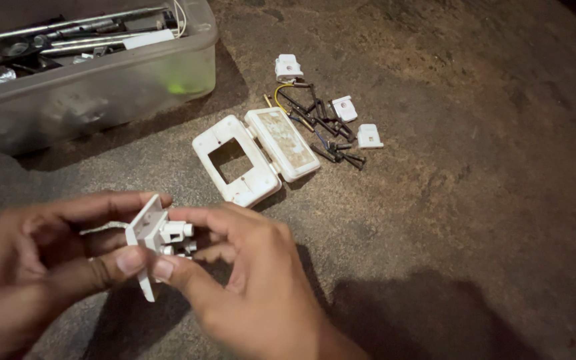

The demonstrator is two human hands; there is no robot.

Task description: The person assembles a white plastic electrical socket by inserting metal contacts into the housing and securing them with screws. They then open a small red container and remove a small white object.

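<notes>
At the lower left of the frame, the left hand (pixel 28 260) and right hand (pixel 248 273) together pinch a small white plastic switch part (pixel 158 237) between fingertips. Above it on the worktop (pixel 468 200) lie a white hinged cover (pixel 255 157), dark screws (pixel 331 133) and, at upper left, a clear tool bin (pixel 101 87).

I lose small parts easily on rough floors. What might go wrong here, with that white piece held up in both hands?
The white switch part is pinched only by fingertips of the left hand and right hand; a slip could drop it on the stone floor. The dark screws and small white clips lie loose and might scatter if nudged.
</notes>
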